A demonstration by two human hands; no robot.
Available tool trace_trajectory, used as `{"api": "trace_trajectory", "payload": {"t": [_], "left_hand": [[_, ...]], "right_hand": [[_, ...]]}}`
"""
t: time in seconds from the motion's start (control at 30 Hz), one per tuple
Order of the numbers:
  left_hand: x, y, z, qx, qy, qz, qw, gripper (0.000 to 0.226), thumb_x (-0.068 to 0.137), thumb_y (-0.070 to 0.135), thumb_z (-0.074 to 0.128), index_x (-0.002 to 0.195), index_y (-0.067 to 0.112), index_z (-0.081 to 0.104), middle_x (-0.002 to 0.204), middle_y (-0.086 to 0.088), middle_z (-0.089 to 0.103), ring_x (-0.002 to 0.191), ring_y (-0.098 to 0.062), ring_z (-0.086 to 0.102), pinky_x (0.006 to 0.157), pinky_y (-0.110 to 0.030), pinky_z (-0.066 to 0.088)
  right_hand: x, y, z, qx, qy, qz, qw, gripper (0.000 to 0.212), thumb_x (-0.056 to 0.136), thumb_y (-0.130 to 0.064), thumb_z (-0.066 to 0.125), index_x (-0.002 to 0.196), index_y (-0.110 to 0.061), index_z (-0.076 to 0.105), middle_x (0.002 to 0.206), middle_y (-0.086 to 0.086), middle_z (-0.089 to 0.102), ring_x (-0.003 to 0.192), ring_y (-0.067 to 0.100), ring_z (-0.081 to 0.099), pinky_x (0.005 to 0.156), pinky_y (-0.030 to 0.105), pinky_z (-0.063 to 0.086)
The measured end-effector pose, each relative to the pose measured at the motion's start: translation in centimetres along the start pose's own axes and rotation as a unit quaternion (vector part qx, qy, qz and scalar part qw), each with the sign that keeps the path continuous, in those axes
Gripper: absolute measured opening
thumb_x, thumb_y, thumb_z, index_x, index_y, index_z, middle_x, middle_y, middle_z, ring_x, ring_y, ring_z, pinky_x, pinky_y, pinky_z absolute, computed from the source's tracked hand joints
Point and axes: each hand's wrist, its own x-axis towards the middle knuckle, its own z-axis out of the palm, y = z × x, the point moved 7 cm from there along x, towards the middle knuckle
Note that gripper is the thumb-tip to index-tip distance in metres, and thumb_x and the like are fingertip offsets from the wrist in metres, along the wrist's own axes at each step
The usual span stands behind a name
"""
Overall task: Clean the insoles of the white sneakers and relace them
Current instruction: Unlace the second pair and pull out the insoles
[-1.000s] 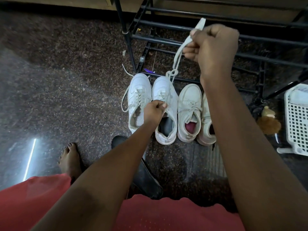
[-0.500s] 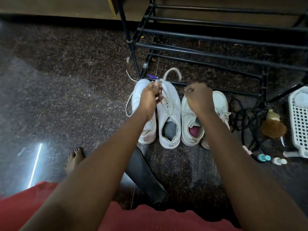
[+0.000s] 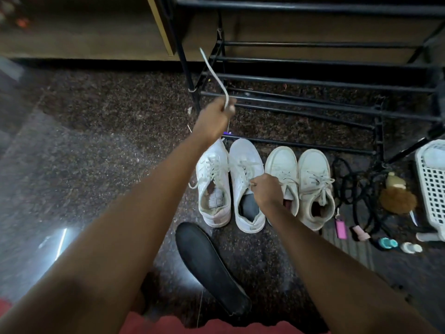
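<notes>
our left hand [image 3: 213,118] grips a lace [image 3: 213,73] rising toward 11 o'clock; at its 5 o'clock our right hand [image 3: 266,190] pinches lacing [image 3: 243,168] on a sneaker [image 3: 243,150].

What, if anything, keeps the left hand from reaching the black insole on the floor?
Probably yes: the insole lies bare near the person, nothing over it, though the left hand grips a raised lace.

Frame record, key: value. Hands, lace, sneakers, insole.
left hand: held high, grips white lace
right hand: pinches lacing on second white sneaker
leftmost white sneaker: beside it, laced
black insole: on floor, near the heels
cream pair: right of sneakers
rack: behind shoes
</notes>
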Motion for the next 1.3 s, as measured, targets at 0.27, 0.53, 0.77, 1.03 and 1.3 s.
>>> {"api": "trace_trajectory", "payload": {"t": [0.27, 0.53, 0.77, 1.03, 1.3], "left_hand": [[-8.1, -12.3, 7.8, 0.180, -0.008, -0.146, 0.973, 0.024, 0.089, 0.003, 0.047, 0.098, 0.006, 0.069, 0.095, -0.016, 0.069, 0.091, -0.031, 0.063, 0.082, -0.037, 0.050], [-9.0, -11.9, 11.2, 0.121, 0.025, -0.079, 0.989, 0.022, 0.089, 0.009, 0.059, 0.108, 0.003, 0.068, 0.113, -0.014, 0.065, 0.100, -0.028, 0.061, 0.077, -0.020, 0.035], [-8.1, -13.4, 12.6, -0.127, -0.044, -0.209, 0.969, 0.030, 0.082, 0.025, 0.058, 0.096, 0.000, 0.062, 0.105, -0.015, 0.064, 0.094, -0.026, 0.062, 0.089, -0.027, 0.047], [-6.8, -6.7, 5.6, -0.395, 0.029, -0.229, 0.889, 0.028, 0.095, 0.023, 0.045, 0.069, 0.020, 0.052, 0.063, 0.009, 0.053, 0.070, -0.008, 0.048, 0.076, -0.027, 0.032], [-5.7, 4.0, -2.7, -0.475, 0.061, -0.073, 0.875, 0.045, 0.100, 0.034, 0.040, 0.060, 0.019, 0.054, 0.068, 0.002, 0.055, 0.066, -0.011, 0.050, 0.066, -0.026, 0.037]], "right_hand": [[0.0, -0.1, 0.2, -0.009, 0.043, -0.037, 0.998, 0.024, 0.083, 0.004, 0.046, 0.082, -0.010, 0.065, 0.093, 0.007, 0.060, 0.088, 0.029, 0.058, 0.065, 0.032, 0.044], [0.8, 0.3, 0.7, 0.218, -0.065, 0.021, 0.973, 0.028, 0.085, 0.003, 0.047, 0.070, -0.020, 0.050, 0.086, -0.001, 0.049, 0.077, 0.015, 0.049, 0.060, 0.021, 0.039], [0.5, -0.2, -2.3, 0.393, -0.109, 0.165, 0.898, 0.007, 0.095, -0.011, 0.047, 0.097, -0.015, 0.052, 0.091, 0.001, 0.051, 0.070, 0.009, 0.043, 0.084, 0.041, 0.039], [-1.4, -5.3, -11.2, 0.455, -0.201, 0.190, 0.847, 0.028, 0.089, -0.024, 0.047, 0.062, -0.016, 0.046, 0.072, 0.001, 0.052, 0.071, 0.018, 0.049, 0.073, 0.033, 0.043], [-6.4, -14.0, -26.3, 0.474, -0.069, 0.009, 0.878, 0.024, 0.088, -0.021, 0.050, 0.064, -0.018, 0.047, 0.064, -0.002, 0.051, 0.061, 0.014, 0.053, 0.069, 0.029, 0.049]]}}
